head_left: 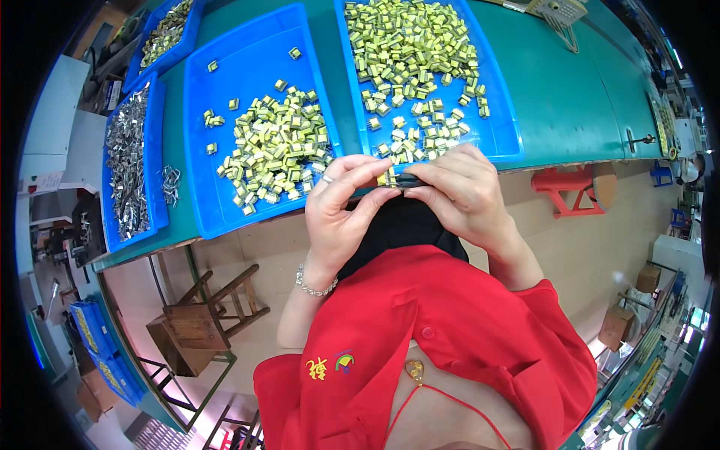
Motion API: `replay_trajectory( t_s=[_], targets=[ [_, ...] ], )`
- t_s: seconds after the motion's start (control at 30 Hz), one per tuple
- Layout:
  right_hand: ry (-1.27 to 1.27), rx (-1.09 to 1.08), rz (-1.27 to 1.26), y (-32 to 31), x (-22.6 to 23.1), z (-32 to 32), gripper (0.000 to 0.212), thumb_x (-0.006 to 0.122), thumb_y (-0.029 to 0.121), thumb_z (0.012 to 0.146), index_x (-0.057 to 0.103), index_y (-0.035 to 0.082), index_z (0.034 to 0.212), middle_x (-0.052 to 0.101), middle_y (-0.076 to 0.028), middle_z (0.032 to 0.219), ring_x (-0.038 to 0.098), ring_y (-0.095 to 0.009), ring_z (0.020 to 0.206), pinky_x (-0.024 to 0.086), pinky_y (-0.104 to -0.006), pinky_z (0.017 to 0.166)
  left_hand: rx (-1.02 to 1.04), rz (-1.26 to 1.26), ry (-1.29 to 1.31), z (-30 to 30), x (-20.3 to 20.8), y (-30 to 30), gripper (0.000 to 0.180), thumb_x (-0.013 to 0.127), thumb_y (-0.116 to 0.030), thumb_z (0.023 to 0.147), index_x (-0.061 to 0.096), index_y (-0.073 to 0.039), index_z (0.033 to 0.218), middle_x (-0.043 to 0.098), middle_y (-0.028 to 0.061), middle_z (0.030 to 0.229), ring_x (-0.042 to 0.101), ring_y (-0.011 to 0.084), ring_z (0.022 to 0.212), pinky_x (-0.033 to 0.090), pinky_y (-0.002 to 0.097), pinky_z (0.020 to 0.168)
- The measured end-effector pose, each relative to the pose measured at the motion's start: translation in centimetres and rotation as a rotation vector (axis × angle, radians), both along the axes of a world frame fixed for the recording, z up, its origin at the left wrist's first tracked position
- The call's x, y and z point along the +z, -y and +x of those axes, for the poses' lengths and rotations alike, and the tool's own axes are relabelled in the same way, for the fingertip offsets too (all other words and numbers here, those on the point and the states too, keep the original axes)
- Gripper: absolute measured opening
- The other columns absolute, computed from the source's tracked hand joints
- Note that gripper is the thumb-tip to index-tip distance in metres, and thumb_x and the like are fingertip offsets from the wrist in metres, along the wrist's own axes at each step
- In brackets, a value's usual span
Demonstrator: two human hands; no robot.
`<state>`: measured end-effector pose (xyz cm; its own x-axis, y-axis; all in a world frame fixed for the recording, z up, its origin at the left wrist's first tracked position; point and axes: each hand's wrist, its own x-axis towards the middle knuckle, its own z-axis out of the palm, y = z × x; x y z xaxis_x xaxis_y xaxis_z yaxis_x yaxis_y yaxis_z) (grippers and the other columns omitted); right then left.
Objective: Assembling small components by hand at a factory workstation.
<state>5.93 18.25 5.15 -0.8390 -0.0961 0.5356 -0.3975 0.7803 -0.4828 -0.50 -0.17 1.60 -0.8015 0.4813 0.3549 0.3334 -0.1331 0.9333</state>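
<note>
In front of my chest, at the table's near edge, both hands meet. My left hand [339, 201] pinches a small yellow-wrapped transformer [386, 178] between thumb and fingers. My right hand [466, 186] closes its fingertips on a dark, narrow, shiny piece [409, 181] that reaches the transformer's right side; its exact kind is partly hidden by the fingers. Beyond my left hand lies a blue tray [259, 45] with a loose heap of similar transformers [281, 142]. Another blue tray [501, 120], behind my right hand, holds a larger heap [412, 45].
On the left, a blue bin [155, 180] contains many small metal pieces [127, 165], with several loose ones [171, 184] beside it on the green table [570, 97]. Farther back is another blue bin [187, 45]. A wooden stool [199, 326] and a red stool [562, 187] stand on the floor.
</note>
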Motion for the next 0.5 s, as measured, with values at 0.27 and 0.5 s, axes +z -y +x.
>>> replay_trajectory(
  t_s=[0.27, 0.5],
  targets=[
    [0.021, 0.0, 0.002, -0.2, -0.1, 0.2, 0.023, 0.078, 0.012, 0.071, 0.069, 0.006, 0.091, 0.063, -0.004, 0.072, 0.059, -0.021, 0.065, 0.041, -0.0326, 0.065, -0.017, -0.031, 0.013, 0.0, 0.4, 0.0, 0.033, 0.07, 0.011, 0.077, 0.066, 0.003, 0.108, 0.06, 0.0084, 0.106, 0.059, 0.0131, 0.091, 0.051, 0.0227, 0.076],
    [0.028, -0.118, -0.169, -2.3, -0.3, 1.1, 0.031, 0.078, 0.006, 0.072, 0.067, -0.002, 0.1, 0.066, -0.009, 0.078, 0.059, -0.021, 0.072, 0.046, -0.0307, 0.066, 0.055, 0.457, 0.67, -3.3, 2.5, -1.0, 0.028, 0.058, 0.0, 0.087, 0.053, 0.005, 0.114, 0.058, 0.0146, 0.111, 0.062, 0.021, 0.098, 0.054, 0.0306, 0.08]
  ],
)
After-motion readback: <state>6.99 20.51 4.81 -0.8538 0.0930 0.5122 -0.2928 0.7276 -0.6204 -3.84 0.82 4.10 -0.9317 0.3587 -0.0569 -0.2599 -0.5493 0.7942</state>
